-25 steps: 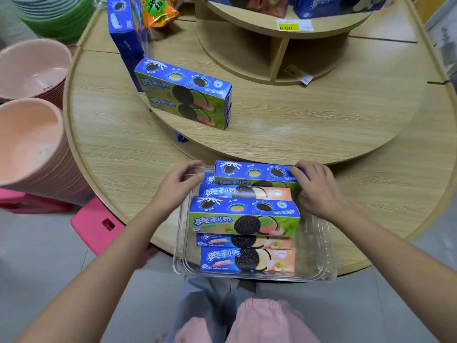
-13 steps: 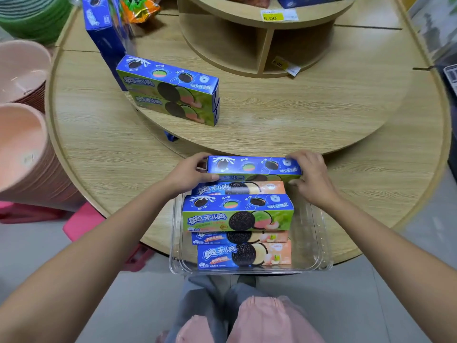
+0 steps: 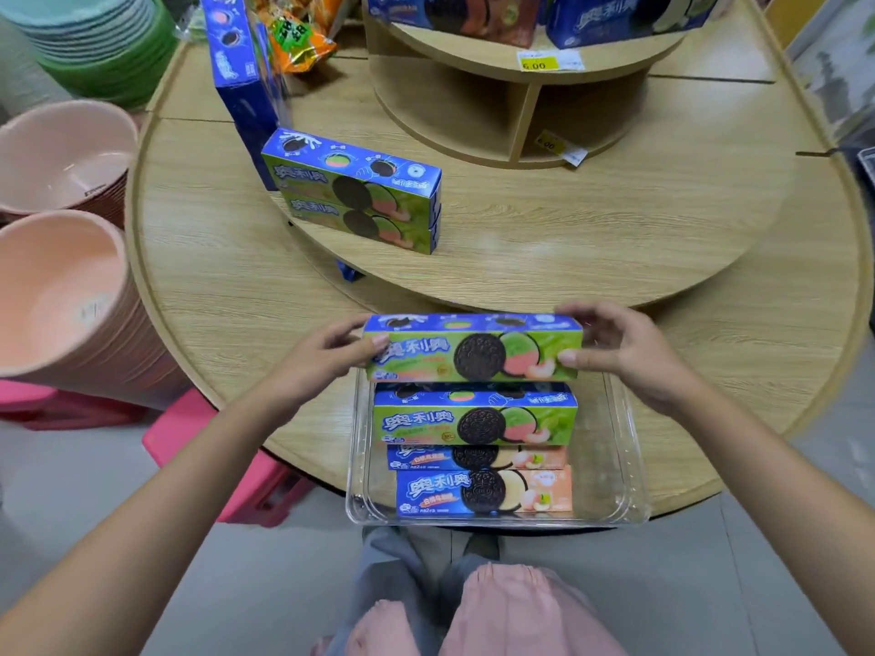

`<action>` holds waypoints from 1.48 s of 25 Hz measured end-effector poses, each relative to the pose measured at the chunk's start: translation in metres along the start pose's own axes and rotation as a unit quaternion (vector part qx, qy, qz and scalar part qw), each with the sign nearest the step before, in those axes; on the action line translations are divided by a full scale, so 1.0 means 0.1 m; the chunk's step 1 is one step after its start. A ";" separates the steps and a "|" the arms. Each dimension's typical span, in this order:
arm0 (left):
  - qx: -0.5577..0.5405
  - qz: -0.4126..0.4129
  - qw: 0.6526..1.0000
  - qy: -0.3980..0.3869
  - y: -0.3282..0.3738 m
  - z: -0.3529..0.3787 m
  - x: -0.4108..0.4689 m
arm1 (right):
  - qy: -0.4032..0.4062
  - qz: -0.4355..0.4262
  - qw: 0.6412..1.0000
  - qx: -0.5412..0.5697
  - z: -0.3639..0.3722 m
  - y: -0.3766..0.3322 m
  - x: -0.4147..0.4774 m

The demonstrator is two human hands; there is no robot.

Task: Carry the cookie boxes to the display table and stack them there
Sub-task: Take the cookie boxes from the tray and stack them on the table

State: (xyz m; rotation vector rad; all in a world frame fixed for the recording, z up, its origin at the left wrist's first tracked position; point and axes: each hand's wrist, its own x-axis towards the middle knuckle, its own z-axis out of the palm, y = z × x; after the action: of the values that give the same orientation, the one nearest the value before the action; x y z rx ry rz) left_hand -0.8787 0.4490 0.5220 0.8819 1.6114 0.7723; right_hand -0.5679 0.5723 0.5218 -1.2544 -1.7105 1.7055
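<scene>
A green-and-blue cookie box hangs just above the clear plastic bin, gripped at its two ends by my left hand and my right hand. In the bin lie another green box and two orange-and-blue boxes, one behind the other. On the raised wooden tier of the round display table, two green boxes sit stacked at the left.
A tall blue box stands behind the stack beside an orange snack bag. The upper shelf carries more boxes and yellow price tags. Stacked pink basins and green basins stand left; pink stools sit below the table's edge.
Both hands closed on the rearmost green box in the bin and raised it, tipping its front face toward me. My head moved closer and lower.
</scene>
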 end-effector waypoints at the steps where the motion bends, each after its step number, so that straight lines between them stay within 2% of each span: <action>1: -0.003 -0.006 1.000 -0.001 -0.07 0.03 -0.04 | -0.016 0.002 0.999 -0.035 0.03 0.09 -0.06; 3: 0.004 0.008 1.000 -0.001 -0.18 0.09 -0.08 | -0.035 -0.003 0.997 -0.069 0.03 0.20 -0.14; 7: -0.015 0.028 0.999 -0.032 -0.32 0.16 -0.12 | -0.053 0.013 0.998 -0.035 0.02 0.24 -0.27; 11: -0.025 0.014 0.999 -0.034 -0.41 0.16 -0.13 | -0.101 0.023 0.991 -0.090 0.05 0.28 -0.31; 14: -0.021 0.019 0.999 -0.023 -0.44 0.16 -0.09 | -0.077 0.005 0.989 -0.123 0.07 0.30 -0.30; 22: -0.041 0.035 0.998 -0.027 -0.38 -0.03 -0.09 | -0.045 -0.022 0.995 -0.087 0.12 0.22 -0.27; 26: -0.053 0.079 0.995 -0.020 -0.06 -0.41 0.04 | -0.008 -0.067 0.995 -0.078 0.26 -0.20 0.00; 33: 0.044 0.213 0.973 0.082 0.78 -1.55 0.69 | 0.122 -0.201 0.963 -0.132 0.89 -1.11 0.95; 37: 0.028 0.258 0.954 0.149 0.99 -1.86 1.07 | 0.183 -0.233 0.944 -0.147 1.11 -1.39 1.37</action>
State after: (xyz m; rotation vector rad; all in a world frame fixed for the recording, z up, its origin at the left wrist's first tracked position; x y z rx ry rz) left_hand -1.0603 0.5844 0.5898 1.3025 1.6858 1.2777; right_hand -0.7685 0.6420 0.5944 -1.0828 -1.8770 0.9081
